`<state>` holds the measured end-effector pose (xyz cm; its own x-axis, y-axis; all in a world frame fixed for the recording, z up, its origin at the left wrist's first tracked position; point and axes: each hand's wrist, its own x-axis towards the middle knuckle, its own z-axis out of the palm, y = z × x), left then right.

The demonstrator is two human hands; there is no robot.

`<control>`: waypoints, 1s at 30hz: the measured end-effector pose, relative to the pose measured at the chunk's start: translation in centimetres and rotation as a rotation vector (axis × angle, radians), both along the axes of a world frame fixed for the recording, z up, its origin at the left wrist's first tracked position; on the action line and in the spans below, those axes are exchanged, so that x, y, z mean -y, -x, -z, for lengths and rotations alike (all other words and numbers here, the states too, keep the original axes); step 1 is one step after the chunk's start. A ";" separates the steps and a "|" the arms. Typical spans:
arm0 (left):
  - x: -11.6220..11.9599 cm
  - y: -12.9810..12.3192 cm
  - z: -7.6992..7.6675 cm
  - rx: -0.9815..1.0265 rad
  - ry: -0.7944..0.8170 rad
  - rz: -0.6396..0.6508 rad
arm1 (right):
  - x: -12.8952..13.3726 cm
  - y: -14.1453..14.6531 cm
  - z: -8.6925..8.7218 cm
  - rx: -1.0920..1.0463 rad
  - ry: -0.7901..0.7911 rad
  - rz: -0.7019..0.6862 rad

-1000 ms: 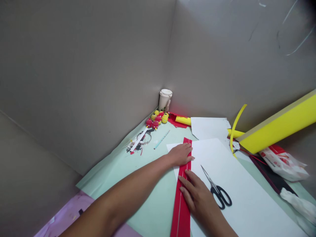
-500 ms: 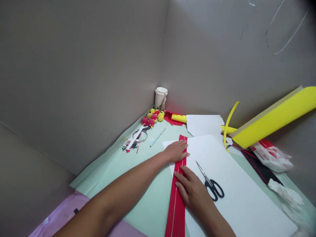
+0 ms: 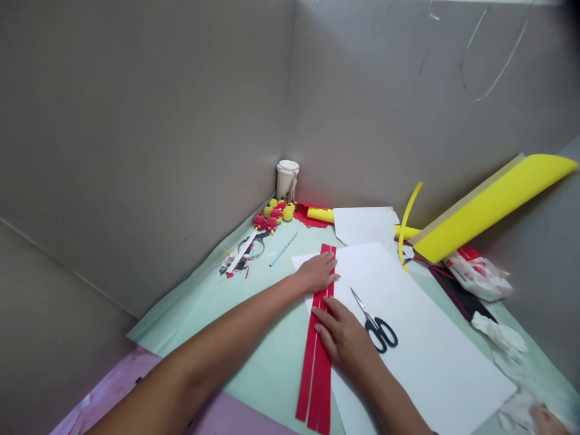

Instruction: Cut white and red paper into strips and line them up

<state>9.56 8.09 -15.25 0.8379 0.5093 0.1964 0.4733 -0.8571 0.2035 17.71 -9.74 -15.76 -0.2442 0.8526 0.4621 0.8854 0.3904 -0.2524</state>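
Note:
Long red strips (image 3: pixel 321 374) lie side by side, partly over a large white sheet (image 3: pixel 421 338), with narrow gaps between them. My left hand (image 3: pixel 318 273) rests flat across their far part, fingers extended. Nearer to me, my right hand (image 3: pixel 341 329) lies on the strips with its fingers spread, the fingertips touching the red surface. Scissors (image 3: pixel 374 324) with black handles rest on the white sheet just right of my right hand. Parts of the strips are hidden under both hands.
Red and yellow round ornaments (image 3: pixel 274 215) sit by a white cup (image 3: pixel 287 179) in the corner. A pencil (image 3: pixel 283 249) lies left of the strips. A yellow sheet (image 3: pixel 489 208), a white-and-red packet (image 3: pixel 478 275) and a white glove (image 3: pixel 501 335) are at the right.
The view has shifted, so most things appear slightly further left and the near ends of the red strips now show. Both hands remain on the strips. Part of something skin-coloured appears at the bottom right.

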 end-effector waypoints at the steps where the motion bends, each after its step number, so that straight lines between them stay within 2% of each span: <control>1: 0.1 0.2 -0.2 -0.001 -0.008 0.001 | 0.0 0.0 0.0 -0.005 0.002 0.001; 8: 2.7 3.1 -1.5 -0.031 -0.051 -0.010 | -0.1 -0.1 -0.2 -0.030 -0.006 -0.001; 14: 5.4 5.2 -0.8 -0.036 0.000 0.048 | -0.1 -0.1 -0.4 -0.054 0.022 -0.024; 21: 5.4 5.5 0.5 0.012 0.037 0.050 | 0.0 -0.4 -0.6 -0.134 0.030 0.008; 30: 5.5 5.6 0.5 0.036 0.026 0.058 | -0.4 -1.0 0.1 -0.130 -0.019 0.160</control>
<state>3.94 2.63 -15.76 0.8590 0.4650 0.2143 0.4145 -0.8773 0.2421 18.72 -9.29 -15.90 -0.0433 0.8667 0.4969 0.8968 0.2529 -0.3629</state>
